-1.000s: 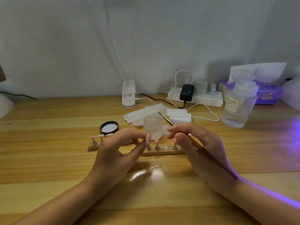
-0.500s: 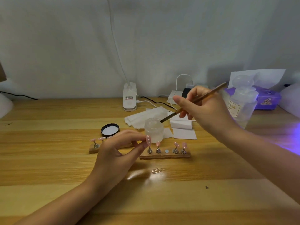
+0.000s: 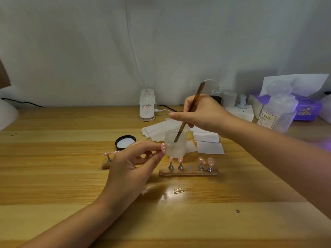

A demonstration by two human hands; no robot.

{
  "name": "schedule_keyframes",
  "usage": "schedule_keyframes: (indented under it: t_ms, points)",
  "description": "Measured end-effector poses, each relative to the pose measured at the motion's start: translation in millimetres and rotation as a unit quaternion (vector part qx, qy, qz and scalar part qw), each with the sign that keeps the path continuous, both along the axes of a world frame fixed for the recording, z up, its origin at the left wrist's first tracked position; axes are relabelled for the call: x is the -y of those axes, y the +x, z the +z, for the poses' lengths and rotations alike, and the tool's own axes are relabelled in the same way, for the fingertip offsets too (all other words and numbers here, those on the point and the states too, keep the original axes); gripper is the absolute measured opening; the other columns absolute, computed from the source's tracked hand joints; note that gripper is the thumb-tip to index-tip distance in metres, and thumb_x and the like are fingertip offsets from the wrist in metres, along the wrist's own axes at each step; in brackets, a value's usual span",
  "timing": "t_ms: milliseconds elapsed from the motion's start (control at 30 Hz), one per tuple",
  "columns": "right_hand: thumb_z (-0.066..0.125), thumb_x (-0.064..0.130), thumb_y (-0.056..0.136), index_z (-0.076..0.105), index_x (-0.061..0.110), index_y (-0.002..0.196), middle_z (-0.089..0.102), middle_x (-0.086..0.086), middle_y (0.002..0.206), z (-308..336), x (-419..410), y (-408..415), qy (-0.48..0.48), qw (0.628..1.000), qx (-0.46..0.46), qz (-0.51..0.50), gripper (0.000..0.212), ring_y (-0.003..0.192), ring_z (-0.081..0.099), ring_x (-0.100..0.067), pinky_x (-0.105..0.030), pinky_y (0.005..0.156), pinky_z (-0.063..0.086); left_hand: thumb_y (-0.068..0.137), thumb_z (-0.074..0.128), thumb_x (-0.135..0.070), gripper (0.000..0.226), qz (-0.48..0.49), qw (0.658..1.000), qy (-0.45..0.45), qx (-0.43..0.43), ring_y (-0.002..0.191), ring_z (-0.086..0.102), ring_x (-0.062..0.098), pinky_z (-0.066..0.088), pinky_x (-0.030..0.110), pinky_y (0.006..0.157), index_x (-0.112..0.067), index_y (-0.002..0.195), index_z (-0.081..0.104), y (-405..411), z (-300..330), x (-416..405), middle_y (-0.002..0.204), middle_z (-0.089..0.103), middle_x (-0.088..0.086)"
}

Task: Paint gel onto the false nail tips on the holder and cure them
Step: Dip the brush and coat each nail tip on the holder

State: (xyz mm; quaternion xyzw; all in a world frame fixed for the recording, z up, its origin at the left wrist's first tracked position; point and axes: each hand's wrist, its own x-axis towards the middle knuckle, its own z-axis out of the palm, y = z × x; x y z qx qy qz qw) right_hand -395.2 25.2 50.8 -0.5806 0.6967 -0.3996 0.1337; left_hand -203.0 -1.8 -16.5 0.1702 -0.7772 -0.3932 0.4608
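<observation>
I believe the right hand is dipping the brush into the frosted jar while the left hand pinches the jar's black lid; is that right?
Not quite. In the head view the left hand pinches a pink nail tip, not the black lid, which lies on the table behind it. The right hand is indeed dipping the brush into the frosted jar.

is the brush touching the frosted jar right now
Cannot tell. In the head view the brush tip dips inside the frosted jar, but its frosted wall hides any contact.
</observation>
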Motion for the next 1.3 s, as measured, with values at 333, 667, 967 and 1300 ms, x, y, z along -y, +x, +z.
schedule_keyframes:
  t_ms: [333,667,967,1300]
  points:
    - [0.067,0.024,0.083,0.049,0.015,0.060,0.051,0.004,0.050,-3,8,3,0.056,0.998,0.006,0.013,0.030,0.037,0.050,0.005,-0.007,0.039,0.038,0.074,0.065,-0.025,0.016,-0.002,1.000,0.001,0.008,0.078,0.064,0.010,0.052,0.025,0.066,-0.028,0.089,0.070,0,0,0,0.086,0.070,-0.008]
    - [0.066,0.019,0.084,0.050,0.015,0.061,0.051,0.003,0.051,-1,3,3,0.054,0.998,0.007,0.010,0.028,0.036,0.048,0.005,-0.007,0.041,0.040,0.074,0.064,-0.020,0.018,-0.007,1.000,-0.014,0.006,0.078,0.062,0.004,0.043,0.007,0.063,-0.028,0.090,0.068,0,1,-2,0.083,0.070,-0.008]
    - [0.064,0.015,0.084,0.048,0.015,0.060,0.049,0.002,0.052,5,2,4,0.067,0.997,-0.026,0.029,0.029,0.039,0.048,0.000,-0.006,0.041,0.039,0.074,0.063,-0.023,0.017,-0.008,1.000,-0.018,0.004,0.078,0.061,0.004,0.042,0.007,0.064,-0.030,0.088,0.067,0,2,-3,0.082,0.069,-0.008]
    - [0.064,0.016,0.084,0.049,0.016,0.060,0.050,0.003,0.051,1,-1,2,0.060,0.998,-0.023,0.028,0.029,0.038,0.049,0.004,-0.005,0.041,0.039,0.074,0.062,-0.024,0.018,-0.013,1.000,-0.021,0.013,0.079,0.061,0.003,0.043,0.007,0.064,-0.030,0.090,0.067,0,3,-4,0.083,0.069,-0.010]
